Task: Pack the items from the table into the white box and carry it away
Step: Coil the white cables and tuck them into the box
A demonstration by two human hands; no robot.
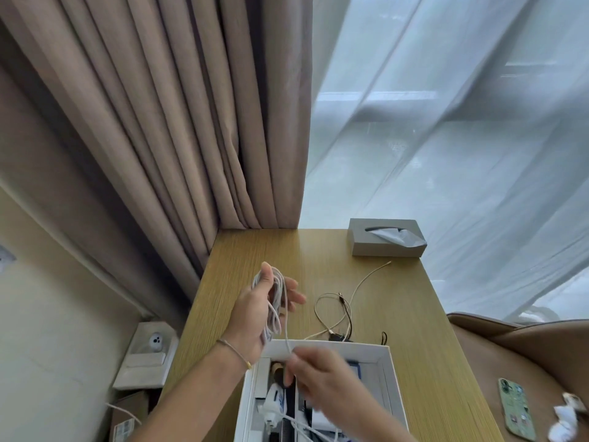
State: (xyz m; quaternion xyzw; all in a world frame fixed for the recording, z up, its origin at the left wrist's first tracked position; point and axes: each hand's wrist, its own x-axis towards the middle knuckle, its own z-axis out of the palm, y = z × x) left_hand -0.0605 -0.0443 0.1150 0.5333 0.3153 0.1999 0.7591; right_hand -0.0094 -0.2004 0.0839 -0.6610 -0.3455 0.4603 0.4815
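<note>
Two curtains, a brown drape (pixel 153 116) and a white sheer (pixel 446 138), hang behind the wooden table (pixel 414 330), which carries the open white box (pixel 390 374) at its near edge, already holding several items, and a grey tissue box (pixel 387 237) at the far edge. Left hand (pixel 259 314), raised over the table, has fingers wrapped around a coiled white cable (pixel 275 301); right hand (pixel 322 381), blurred above the box, pinches that cable's trailing strand. Loose beige cable (pixel 360 288) lies on the table between both boxes.
</note>
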